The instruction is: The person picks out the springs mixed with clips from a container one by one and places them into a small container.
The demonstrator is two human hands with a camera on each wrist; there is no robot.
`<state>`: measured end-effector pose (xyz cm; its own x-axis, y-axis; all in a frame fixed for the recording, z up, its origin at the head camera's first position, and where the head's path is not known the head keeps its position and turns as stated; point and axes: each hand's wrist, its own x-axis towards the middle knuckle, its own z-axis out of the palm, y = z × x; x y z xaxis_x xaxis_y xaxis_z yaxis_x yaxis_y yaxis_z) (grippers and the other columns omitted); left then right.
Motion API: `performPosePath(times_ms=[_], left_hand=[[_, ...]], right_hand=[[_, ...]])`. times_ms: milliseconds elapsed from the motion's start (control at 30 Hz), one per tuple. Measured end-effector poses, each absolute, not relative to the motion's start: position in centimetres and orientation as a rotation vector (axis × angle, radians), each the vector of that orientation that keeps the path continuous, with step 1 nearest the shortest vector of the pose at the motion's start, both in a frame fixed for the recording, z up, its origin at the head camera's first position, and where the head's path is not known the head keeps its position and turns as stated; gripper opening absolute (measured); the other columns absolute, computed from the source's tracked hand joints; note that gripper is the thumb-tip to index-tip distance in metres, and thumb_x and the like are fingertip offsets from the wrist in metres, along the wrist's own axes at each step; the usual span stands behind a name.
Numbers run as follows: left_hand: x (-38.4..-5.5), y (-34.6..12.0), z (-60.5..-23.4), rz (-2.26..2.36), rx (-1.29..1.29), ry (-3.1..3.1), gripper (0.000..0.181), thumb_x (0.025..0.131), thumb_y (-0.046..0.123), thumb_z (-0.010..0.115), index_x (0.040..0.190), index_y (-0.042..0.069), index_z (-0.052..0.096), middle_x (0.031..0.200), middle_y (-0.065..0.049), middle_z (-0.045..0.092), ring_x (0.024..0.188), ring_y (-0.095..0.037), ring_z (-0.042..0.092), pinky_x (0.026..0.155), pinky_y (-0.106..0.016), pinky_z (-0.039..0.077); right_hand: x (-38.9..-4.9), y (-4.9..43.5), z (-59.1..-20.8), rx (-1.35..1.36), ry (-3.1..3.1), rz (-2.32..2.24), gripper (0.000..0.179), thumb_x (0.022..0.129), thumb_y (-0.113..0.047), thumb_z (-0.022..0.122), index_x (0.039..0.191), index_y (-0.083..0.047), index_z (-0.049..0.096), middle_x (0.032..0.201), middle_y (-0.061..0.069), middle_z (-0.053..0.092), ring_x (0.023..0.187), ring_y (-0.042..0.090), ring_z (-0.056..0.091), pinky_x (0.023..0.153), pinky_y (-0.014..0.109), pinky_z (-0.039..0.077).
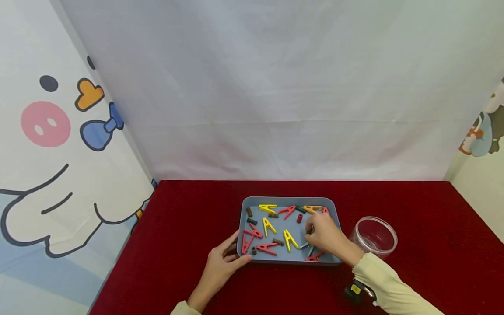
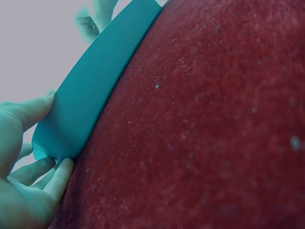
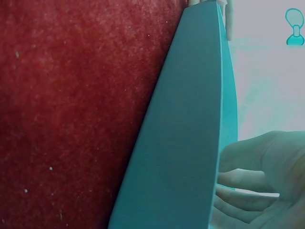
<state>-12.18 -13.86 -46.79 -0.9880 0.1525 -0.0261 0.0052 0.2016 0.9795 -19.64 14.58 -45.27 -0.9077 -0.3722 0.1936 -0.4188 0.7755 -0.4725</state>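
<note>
A shallow grey-blue tray [image 1: 287,261] holds yellow clips [image 1: 290,239], red clips [image 1: 267,248], an orange clip [image 1: 313,209] and small coil springs in brown [image 1: 278,241], green and red. My left hand [image 1: 220,264] holds the tray's near left corner, its thumb on the front wall and its fingers at the left side. Reaching over the tray's right part, my right hand [image 1: 324,232] has its fingertips down inside and pinches a small dark brown piece, mostly hidden by the fingers. Silvery pins [image 1: 311,250] lie just below it. In the right wrist view the tray wall [image 3: 181,119] hides those fingertips.
A clear round plastic jar [image 1: 376,236] stands right of the tray, close beside my right forearm. Dark red cloth [image 1: 189,218] covers the table. A white curtain [image 1: 275,87] hangs behind its far edge, and a printed cartoon panel [image 1: 51,175] stands at the left.
</note>
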Motion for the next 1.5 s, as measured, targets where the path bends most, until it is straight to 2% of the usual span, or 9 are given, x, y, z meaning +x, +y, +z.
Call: performPosePath(times_ms=[167, 367, 767, 1167, 1500], left_hand=[[-12.2, -13.9, -46.9, 1.921, 0.144, 2.332, 0.072, 0.074, 0.020, 0.072, 0.135, 0.013, 0.036, 0.125, -0.017, 0.046, 0.109, -0.029, 0.048, 0.076, -0.024, 0.047], [-12.2, -13.9, -47.0, 1.934, 0.148, 2.331, 0.072, 0.074, 0.019, 0.072, 0.135, 0.012, 0.036, 0.129, -0.016, 0.043, 0.109, -0.030, 0.047, 0.075, -0.023, 0.047], [-12.4, -13.9, -47.4, 1.944, 0.162, 2.321, 0.072, 0.074, 0.018, 0.072, 0.135, 0.012, 0.036, 0.131, -0.017, 0.040, 0.110, -0.031, 0.046, 0.076, -0.024, 0.047], [-13.3, -14.1, -50.2, 1.948, 0.129, 2.373, 0.071, 0.071, 0.025, 0.074, 0.133, 0.025, 0.040, 0.127, -0.004, 0.046, 0.105, -0.019, 0.051, 0.074, -0.023, 0.047], [-13.4, -14.0, -50.2, 1.949, 0.128, 2.353, 0.070, 0.072, 0.025, 0.073, 0.133, 0.026, 0.039, 0.124, -0.007, 0.048, 0.105, -0.020, 0.051, 0.073, -0.023, 0.048]], right_hand=[[-19.5, 14.8, -45.0, 0.641, -2.868, 0.790, 0.014, 0.059, -0.003, 0.071, 0.056, -0.011, 0.060, 0.052, -0.007, 0.047, 0.050, 0.005, 0.041, 0.047, 0.022, 0.035], [-19.2, 15.0, -44.9, 0.648, -2.826, 0.845, 0.011, 0.060, -0.004, 0.074, 0.061, -0.009, 0.064, 0.061, -0.002, 0.054, 0.055, 0.007, 0.047, 0.049, 0.021, 0.039], [-18.1, 15.2, -44.3, 0.667, -2.745, 0.912, 0.012, 0.063, -0.006, 0.075, 0.065, -0.011, 0.064, 0.068, -0.004, 0.058, 0.061, 0.008, 0.054, 0.054, 0.021, 0.044], [-17.4, 15.7, -44.2, 0.652, -2.658, 0.970, 0.015, 0.061, -0.004, 0.076, 0.065, -0.012, 0.064, 0.074, -0.002, 0.060, 0.064, 0.011, 0.057, 0.057, 0.026, 0.049], [-16.7, 16.4, -43.5, 0.659, -2.643, 1.036, 0.011, 0.065, -0.005, 0.075, 0.070, -0.011, 0.066, 0.084, 0.004, 0.064, 0.068, 0.012, 0.060, 0.060, 0.027, 0.050]])
